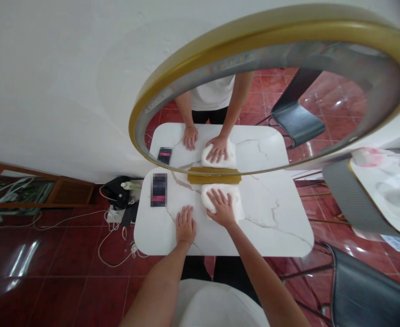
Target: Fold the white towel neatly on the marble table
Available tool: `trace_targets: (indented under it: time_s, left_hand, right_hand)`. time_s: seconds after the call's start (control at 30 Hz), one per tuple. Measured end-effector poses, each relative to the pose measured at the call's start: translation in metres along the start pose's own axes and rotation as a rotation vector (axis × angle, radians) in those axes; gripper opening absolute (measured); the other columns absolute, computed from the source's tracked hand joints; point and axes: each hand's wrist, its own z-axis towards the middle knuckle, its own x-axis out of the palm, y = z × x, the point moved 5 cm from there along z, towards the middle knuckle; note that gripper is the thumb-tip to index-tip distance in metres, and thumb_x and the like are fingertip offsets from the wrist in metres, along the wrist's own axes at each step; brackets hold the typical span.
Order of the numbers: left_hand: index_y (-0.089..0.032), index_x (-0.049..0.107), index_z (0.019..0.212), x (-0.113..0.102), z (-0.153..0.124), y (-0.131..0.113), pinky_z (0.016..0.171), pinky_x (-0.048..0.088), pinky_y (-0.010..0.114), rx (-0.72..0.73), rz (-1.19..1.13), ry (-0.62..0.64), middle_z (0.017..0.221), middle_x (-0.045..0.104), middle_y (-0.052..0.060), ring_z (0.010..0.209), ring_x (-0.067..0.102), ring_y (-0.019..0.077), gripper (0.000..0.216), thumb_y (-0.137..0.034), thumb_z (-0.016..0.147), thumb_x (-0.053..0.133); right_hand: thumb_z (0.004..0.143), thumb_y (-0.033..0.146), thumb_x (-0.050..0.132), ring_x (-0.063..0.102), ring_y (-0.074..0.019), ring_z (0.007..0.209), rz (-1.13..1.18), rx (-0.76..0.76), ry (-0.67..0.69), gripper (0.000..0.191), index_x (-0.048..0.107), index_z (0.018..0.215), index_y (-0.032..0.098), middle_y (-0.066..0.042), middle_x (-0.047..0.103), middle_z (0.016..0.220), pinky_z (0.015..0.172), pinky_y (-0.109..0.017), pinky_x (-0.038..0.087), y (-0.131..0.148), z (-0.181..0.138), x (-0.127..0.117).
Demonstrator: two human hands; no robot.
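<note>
Head view: I see the person's right hand (224, 210) resting, fingers spread, on a white, rounded, soft-looking bundle (237, 202) at the far middle of the white marble-patterned desk (271, 238). The left hand (185, 225) lies flat there, fingers slightly parted, nearer than a dark, blurred rectangular object (159, 190).
</note>
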Motion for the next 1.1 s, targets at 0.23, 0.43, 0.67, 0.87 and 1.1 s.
trace_targets:
  time_s: [0.23,0.43,0.67,0.87,1.1]
  left_hand:
    - [-0.019,0.037,0.136,-0.002,0.000,0.000,0.111,0.022,0.045,-0.006,-0.032,-0.009,0.140,0.042,0.006,0.134,0.029,0.0207,0.052,-0.012,0.084,0.038]
    - [-0.020,0.037,0.136,-0.002,0.000,-0.001,0.111,0.021,0.045,-0.007,-0.030,-0.010,0.140,0.041,0.005,0.134,0.028,0.0203,0.052,-0.012,0.085,0.037]
    - [-0.013,0.038,0.135,0.002,-0.002,0.002,0.111,0.021,0.045,0.028,-0.048,-0.007,0.139,0.042,0.011,0.133,0.029,0.0242,0.052,-0.017,0.083,0.042]
    - [-0.020,0.037,0.136,-0.005,0.000,-0.002,0.111,0.020,0.045,0.003,-0.062,-0.024,0.139,0.042,0.006,0.134,0.029,0.0205,0.052,-0.012,0.085,0.036]
    - [-0.021,0.037,0.137,-0.007,0.000,-0.002,0.111,0.021,0.045,-0.003,-0.082,-0.025,0.140,0.041,0.005,0.134,0.029,0.0205,0.052,-0.012,0.085,0.037]
  right_hand:
    - [0.083,0.047,0.045,0.014,-0.0278,0.136,-0.104,0.272,-0.064,0.069,0.017,0.144,0.030,-0.002,0.023,0.149,0.107,-0.054,0.008,-0.066,-0.032,-0.010]
    - [0.082,0.043,0.046,0.013,-0.0316,0.136,-0.066,0.246,-0.070,0.071,0.014,0.145,0.028,-0.005,0.021,0.150,0.105,-0.058,0.008,-0.012,-0.037,-0.003]
    - [0.073,0.042,0.054,0.012,-0.0303,0.136,0.041,-0.169,0.080,0.080,0.018,0.143,0.031,0.000,0.021,0.150,0.108,-0.055,0.003,0.057,-0.056,0.011]
    - [0.079,0.042,0.049,0.015,-0.0297,0.136,-0.049,0.093,-0.013,0.074,0.015,0.144,0.031,-0.001,0.021,0.150,0.107,-0.054,0.008,0.003,-0.060,-0.002]
    - [0.084,0.042,0.044,0.014,-0.0301,0.136,-0.098,0.294,-0.050,0.070,0.012,0.145,0.028,-0.004,0.021,0.150,0.106,-0.057,0.010,-0.019,-0.076,-0.008]
